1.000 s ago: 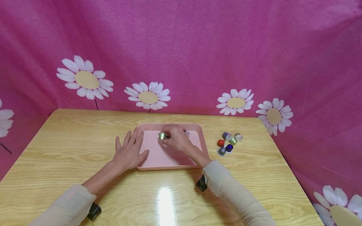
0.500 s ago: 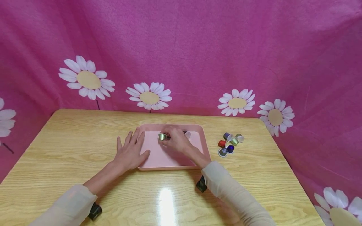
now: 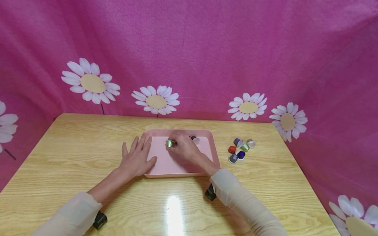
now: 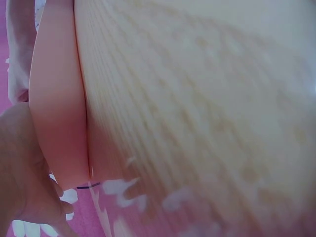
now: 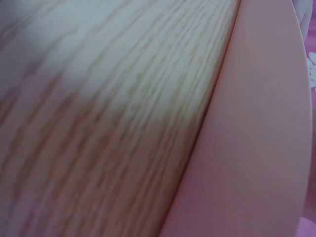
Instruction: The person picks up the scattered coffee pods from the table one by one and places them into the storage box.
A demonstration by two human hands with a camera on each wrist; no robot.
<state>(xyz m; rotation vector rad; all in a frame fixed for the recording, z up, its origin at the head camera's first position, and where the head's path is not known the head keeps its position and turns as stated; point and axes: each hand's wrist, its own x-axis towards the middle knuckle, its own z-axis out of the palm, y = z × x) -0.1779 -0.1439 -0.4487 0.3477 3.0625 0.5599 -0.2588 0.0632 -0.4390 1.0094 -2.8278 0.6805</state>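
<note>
A pink tray [image 3: 162, 166] lies on the wooden table. My right hand [image 3: 186, 148] is over its far half, fingers curled, pinching a pale green coffee capsule [image 3: 169, 143] at the fingertips. Something dark shows between that capsule and the fingers, mostly hidden. Just behind the hand, a dark capsule with a pale lid [image 3: 195, 140] lies in the tray. My left hand [image 3: 134, 162] rests along the tray's left rim with fingers spread and straight. The left wrist view shows the left hand [image 4: 22, 168] against the tray's outer wall [image 4: 59, 94].
Right of the tray, several coffee capsules lie in a loose cluster, among them a red one [image 3: 232, 149], a dark blue one [image 3: 241, 155] and a grey one [image 3: 233, 159]. A pink curtain with daisies [image 3: 189, 59] hangs behind the table [image 3: 88, 141].
The green capsule has turned slightly and shifted a little toward me at the right fingertips. The left hand stays at the rim; the whole view has drifted very slightly.
</note>
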